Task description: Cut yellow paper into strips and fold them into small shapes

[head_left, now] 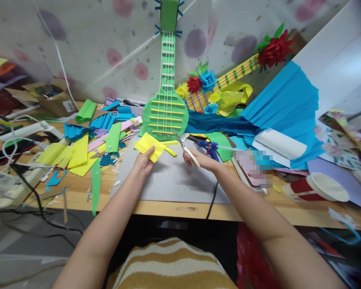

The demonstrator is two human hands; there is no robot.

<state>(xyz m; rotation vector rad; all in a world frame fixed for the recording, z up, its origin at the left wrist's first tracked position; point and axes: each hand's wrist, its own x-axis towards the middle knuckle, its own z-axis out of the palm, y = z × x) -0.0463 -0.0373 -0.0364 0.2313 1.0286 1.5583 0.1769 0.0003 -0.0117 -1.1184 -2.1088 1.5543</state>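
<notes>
My left hand (143, 162) pinches a folded yellow paper sheet (149, 146) above the grey cutting mat (171, 180). My right hand (198, 159) is closed round the cream handles of a pair of scissors (185, 148), whose blades point up and left toward the yellow sheet. A thin yellow strip (170, 151) lies on the mat between the two hands. Behind them a green paper guitar (166, 108) leans upright against the wall.
A blue glue gun (209, 147) lies just right of my right hand, its black cord running off the table edge. Paper scraps (87, 152) litter the left side. A tipped red paper cup (315, 188) and blue pleated paper (285, 108) are at the right.
</notes>
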